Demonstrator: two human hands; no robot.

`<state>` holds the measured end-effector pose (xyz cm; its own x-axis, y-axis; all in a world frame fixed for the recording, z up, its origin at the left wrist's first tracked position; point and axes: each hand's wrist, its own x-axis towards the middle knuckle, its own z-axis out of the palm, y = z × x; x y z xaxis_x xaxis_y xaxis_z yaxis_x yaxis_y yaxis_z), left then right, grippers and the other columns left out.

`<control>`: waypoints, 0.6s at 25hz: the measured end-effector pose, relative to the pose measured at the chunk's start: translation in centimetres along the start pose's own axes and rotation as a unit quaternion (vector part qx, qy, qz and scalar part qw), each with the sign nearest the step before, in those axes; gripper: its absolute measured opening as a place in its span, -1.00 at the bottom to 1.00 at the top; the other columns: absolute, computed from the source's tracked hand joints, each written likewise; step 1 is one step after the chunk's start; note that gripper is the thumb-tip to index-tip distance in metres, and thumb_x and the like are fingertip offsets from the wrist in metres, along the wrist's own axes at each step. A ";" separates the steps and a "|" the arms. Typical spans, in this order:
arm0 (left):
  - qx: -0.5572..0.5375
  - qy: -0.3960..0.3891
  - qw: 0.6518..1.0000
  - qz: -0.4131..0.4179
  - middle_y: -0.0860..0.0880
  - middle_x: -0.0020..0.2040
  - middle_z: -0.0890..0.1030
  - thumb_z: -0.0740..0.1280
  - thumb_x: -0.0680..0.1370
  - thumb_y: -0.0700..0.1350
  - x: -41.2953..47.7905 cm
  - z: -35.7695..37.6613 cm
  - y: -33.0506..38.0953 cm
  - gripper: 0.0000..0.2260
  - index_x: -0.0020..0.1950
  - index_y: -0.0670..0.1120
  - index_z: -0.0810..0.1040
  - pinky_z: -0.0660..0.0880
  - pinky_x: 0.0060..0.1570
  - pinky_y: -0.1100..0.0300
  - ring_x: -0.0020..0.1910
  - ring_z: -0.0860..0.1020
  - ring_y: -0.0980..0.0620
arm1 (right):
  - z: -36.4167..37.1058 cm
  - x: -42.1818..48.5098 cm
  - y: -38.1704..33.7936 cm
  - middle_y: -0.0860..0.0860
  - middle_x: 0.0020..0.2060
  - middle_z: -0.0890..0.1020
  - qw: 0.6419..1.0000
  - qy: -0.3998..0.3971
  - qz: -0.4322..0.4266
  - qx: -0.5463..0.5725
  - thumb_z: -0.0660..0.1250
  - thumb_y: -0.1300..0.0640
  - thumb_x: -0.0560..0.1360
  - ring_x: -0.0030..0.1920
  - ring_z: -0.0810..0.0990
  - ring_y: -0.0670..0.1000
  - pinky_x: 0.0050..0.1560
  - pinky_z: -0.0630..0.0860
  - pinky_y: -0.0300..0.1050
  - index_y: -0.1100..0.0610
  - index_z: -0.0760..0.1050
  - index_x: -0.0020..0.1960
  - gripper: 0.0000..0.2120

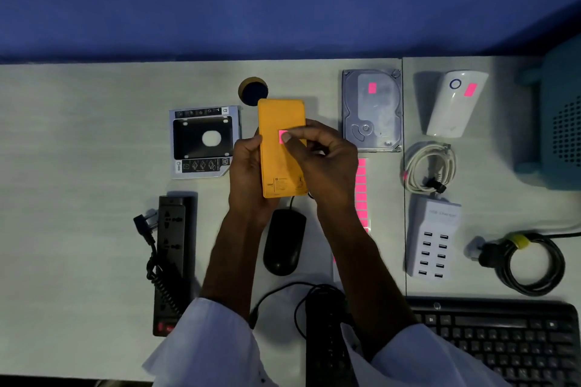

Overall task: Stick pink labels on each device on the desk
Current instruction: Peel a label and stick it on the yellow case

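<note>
Right hand (317, 154) presses a pink label (282, 136) onto the yellow power bank (281, 122) with its thumb; left hand (248, 166) grips the bank's left edge, holding it above the desk (78, 141). Bank's long axis runs away from the person, label about mid-length. Label sheet (361, 192) lies just right of the right wrist, so that hand is nearer. Hard drive (372, 110) and white device (456, 104) already labelled. Readable: "HDD" on the caddy (204, 141), "USB Charger" on the hub (435, 239); bank's print too small.

The white multi-port charger (433, 239) reads "USB Charger" along its top, the drive caddy (205, 142) shows "HDD" at its lower left corner, and the orange power bank's (283, 151) small print is illegible.
</note>
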<state>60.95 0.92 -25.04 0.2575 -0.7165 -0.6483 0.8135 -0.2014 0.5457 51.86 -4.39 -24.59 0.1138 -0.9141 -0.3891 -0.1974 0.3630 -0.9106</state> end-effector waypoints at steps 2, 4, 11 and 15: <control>-0.003 0.001 1.000 -0.002 -0.14 0.06 0.64 0.04 0.67 0.02 -0.1 0.0 0.0 -0.58 0.40 -0.19 0.42 0.61 -0.03 0.10 0.02 0.63 -0.07 | 0.3 -0.1 0.2 0.04 0.08 0.68 0.999 0.013 -0.042 -0.025 0.55 0.10 0.40 0.06 0.64 0.00 -0.01 0.59 -0.17 0.10 0.67 -0.07 -0.85; -0.001 0.013 1.000 -0.008 -0.14 0.07 0.65 0.06 0.66 0.03 -0.1 -0.1 -0.2 -0.55 0.43 -0.21 0.39 0.62 -0.08 0.12 0.00 0.65 -0.06 | 0.7 -0.3 0.0 0.04 0.04 0.67 0.998 0.036 -0.050 -0.029 0.58 0.11 0.37 -0.03 0.64 -0.09 -0.11 0.54 -0.35 0.15 0.60 0.02 -0.71; 0.020 0.016 1.000 -0.016 -0.20 0.24 0.57 0.16 0.53 0.11 -0.4 -0.3 -0.4 -0.38 0.52 -0.17 0.34 0.58 0.06 0.00 0.11 0.60 -0.13 | 0.8 0.1 0.5 0.03 -0.02 0.65 0.998 0.047 0.024 0.038 0.61 0.12 0.34 -0.05 0.64 -0.07 -0.12 0.54 -0.34 0.09 0.49 0.04 -0.62; 0.027 0.028 0.999 -0.004 -0.15 0.15 0.62 0.09 0.64 0.06 -0.4 -0.6 -0.4 -0.52 0.46 -0.18 0.39 0.59 -0.01 0.04 0.03 0.64 -0.08 | 0.5 -0.3 0.4 0.00 -0.11 0.67 0.994 0.089 0.018 0.062 0.57 0.10 0.39 -0.11 0.65 -0.04 -0.04 0.64 -0.13 0.06 0.56 -0.02 -0.76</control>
<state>60.83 1.69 -25.37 0.2807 -0.6765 -0.6809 0.7868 -0.2441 0.5669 52.22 -3.91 -24.87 -0.0663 -0.9138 -0.4007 -0.0756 0.4050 -0.9112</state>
